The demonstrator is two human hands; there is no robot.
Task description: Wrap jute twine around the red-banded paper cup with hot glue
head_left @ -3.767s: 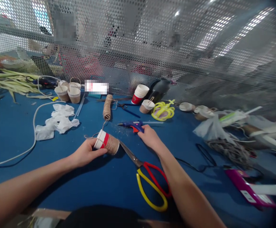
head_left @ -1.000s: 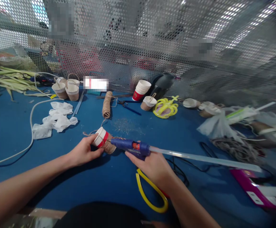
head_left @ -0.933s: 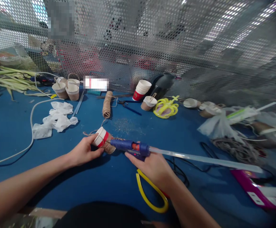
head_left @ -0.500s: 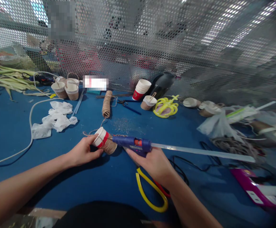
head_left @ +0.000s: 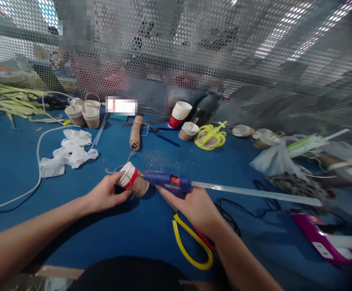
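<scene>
My left hand grips a paper cup by its rim end, tilted on its side over the blue table. Brown twine wraps the lower part of the cup, with a red band bare above it. My right hand is closed around a blue glue gun, whose nozzle meets the cup near the edge of the twine. A long clear glue stick sticks out of the gun's back. From the cup a strand runs to a twine roll behind it. Scissors with yellow and red handles lie under my right wrist.
Twine-covered cups stand at the back left near crumpled white plastic. Pliers, stacked paper cups and a yellow crown-shaped piece sit at the back. A purple power strip and cords lie right. A perforated metal screen borders the table.
Almost nothing differs. The whole view has shifted very slightly, while both hands keep their hold and the glue gun's nozzle stays at the cup.
</scene>
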